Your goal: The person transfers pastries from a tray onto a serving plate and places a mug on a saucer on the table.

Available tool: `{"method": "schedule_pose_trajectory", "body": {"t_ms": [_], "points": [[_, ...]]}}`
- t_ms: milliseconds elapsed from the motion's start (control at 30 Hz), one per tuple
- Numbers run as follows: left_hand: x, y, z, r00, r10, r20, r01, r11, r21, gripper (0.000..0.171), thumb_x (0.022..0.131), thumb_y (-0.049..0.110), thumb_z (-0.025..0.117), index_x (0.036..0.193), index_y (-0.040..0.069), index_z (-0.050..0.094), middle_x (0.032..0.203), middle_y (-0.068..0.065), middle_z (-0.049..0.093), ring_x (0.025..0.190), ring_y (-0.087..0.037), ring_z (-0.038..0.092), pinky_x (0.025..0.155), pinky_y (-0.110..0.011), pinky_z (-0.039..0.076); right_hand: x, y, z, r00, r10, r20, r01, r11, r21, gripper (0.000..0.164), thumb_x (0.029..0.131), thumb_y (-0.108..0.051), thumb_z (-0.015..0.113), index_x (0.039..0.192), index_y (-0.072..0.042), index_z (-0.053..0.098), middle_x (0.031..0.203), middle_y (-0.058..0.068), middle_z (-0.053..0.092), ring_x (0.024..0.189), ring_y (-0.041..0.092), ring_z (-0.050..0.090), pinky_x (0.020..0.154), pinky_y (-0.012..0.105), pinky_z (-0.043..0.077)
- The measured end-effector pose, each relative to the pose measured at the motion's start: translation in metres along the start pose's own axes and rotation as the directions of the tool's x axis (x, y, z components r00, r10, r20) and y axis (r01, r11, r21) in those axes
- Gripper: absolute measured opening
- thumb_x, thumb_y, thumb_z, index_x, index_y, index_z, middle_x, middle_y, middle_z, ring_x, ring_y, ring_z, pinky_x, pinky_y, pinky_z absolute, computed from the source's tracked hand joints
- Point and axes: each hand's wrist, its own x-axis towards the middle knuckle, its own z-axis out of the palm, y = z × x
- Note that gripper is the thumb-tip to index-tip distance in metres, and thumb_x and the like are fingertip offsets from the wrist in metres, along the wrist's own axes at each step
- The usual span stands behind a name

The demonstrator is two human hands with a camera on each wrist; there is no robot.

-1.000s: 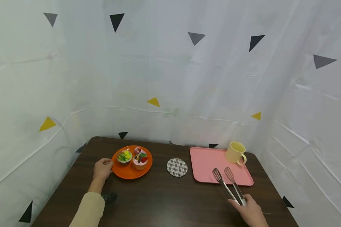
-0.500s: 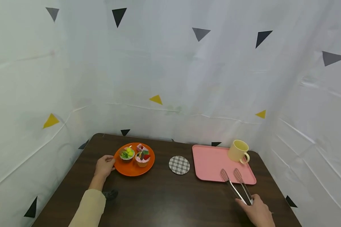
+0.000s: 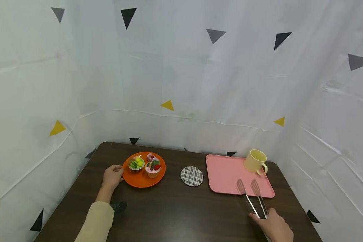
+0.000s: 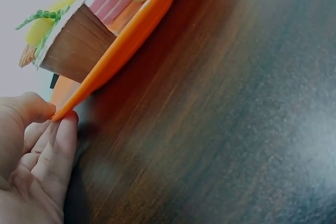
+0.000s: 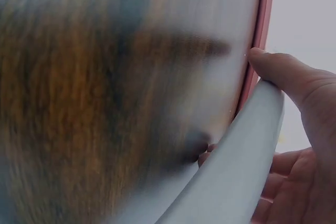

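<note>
1. Left side: left hand (image 3: 112, 175) clamped on the orange plate (image 3: 137, 181), thumb above, fingers beneath; plate steady on the bench (image 3: 181, 208), cakes (image 3: 152, 169) aboard.
2. Centre: plaid mat (image 3: 192, 176), touching neither plate nor tray.
3. Right: tongs (image 3: 252, 205) edge rightward over the pink tray's (image 3: 225, 173) near side; mug (image 3: 255, 162) at far right.
4. Near right: right hand (image 3: 276, 226) wraps them, tightness unclear. Looks like the plate's steadied, action is tongs-side.

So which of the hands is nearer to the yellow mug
Right. The right hand, gripping the tongs, is on the near side of the pink tray bearing the yellow mug; the left hand is farther off, pinching the orange plate.
</note>
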Motion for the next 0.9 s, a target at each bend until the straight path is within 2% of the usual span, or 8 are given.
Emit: {"method": "schedule_pose_trajectory", "body": {"t_ms": [200,400,600,733,833,900], "points": [[0.0,0.002,0.002,1.0,0.002,0.021,-0.002,1.0,0.003,0.042,0.112,0.023,0.058,0.143,-0.005,0.058,0.139,-0.029,0.063,0.109,-0.028,0.073,0.08,-0.028,0.066,0.002,0.005,0.002,1.0,0.01,-0.01,-0.01,1.0,-0.002,0.092,0.081,-0.087,0.068,0.102,0.002,0.055,0.08,0.013,0.058,0.075,0.031,0.061,0.065,0.049,0.049],[0.004,0.001,-0.004,0.997,0.003,0.073,-0.002,1.0,-0.016,0.045,0.112,0.024,0.056,0.147,-0.005,0.056,0.144,-0.031,0.06,0.122,-0.036,0.069,0.083,-0.029,0.066,0.006,0.006,0.006,0.999,0.013,-0.034,-0.013,1.0,-0.006,0.091,0.081,-0.086,0.07,0.1,0.002,0.056,0.081,0.013,0.057,0.075,0.03,0.061,0.067,0.051,0.049],[0.001,0.001,-0.016,0.997,-0.019,0.076,0.019,1.0,-0.01,0.05,0.114,0.026,0.051,0.151,-0.007,0.054,0.15,-0.032,0.054,0.13,-0.04,0.064,0.082,-0.027,0.066,0.005,-0.001,0.01,0.999,-0.022,-0.036,0.022,1.0,-0.016,0.096,0.079,-0.086,0.072,0.108,0.005,0.055,0.086,0.015,0.06,0.076,0.032,0.062,0.065,0.053,0.05],[-0.002,0.006,-0.018,0.997,-0.03,0.077,0.032,0.999,-0.029,0.053,0.115,0.029,0.046,0.154,-0.006,0.05,0.154,-0.031,0.05,0.137,-0.041,0.058,0.083,-0.025,0.065,0.005,-0.001,0.01,0.999,-0.024,-0.033,0.023,1.0,-0.013,0.1,0.079,-0.086,0.072,0.113,0.007,0.053,0.09,0.017,0.06,0.077,0.034,0.062,0.066,0.055,0.051],[-0.004,0.009,-0.016,0.993,-0.038,0.112,0.042,0.999,-0.03,0.057,0.116,0.031,0.042,0.157,-0.008,0.046,0.157,-0.033,0.046,0.14,-0.042,0.055,0.085,-0.025,0.065,0.003,0.002,0.008,0.999,-0.015,-0.03,0.014,1.0,-0.009,0.101,0.08,-0.084,0.072,0.116,0.008,0.053,0.091,0.017,0.061,0.078,0.033,0.062,0.066,0.055,0.051],[-0.003,0.011,-0.013,0.988,-0.046,0.144,0.051,0.998,-0.028,0.059,0.116,0.032,0.039,0.159,-0.009,0.043,0.157,-0.033,0.047,0.137,-0.039,0.058,0.086,-0.025,0.065,0.0,0.006,0.005,1.0,-0.013,-0.028,0.013,1.0,-0.005,0.101,0.08,-0.084,0.073,0.117,0.009,0.053,0.092,0.017,0.061,0.079,0.032,0.061,0.066,0.054,0.052]]}}
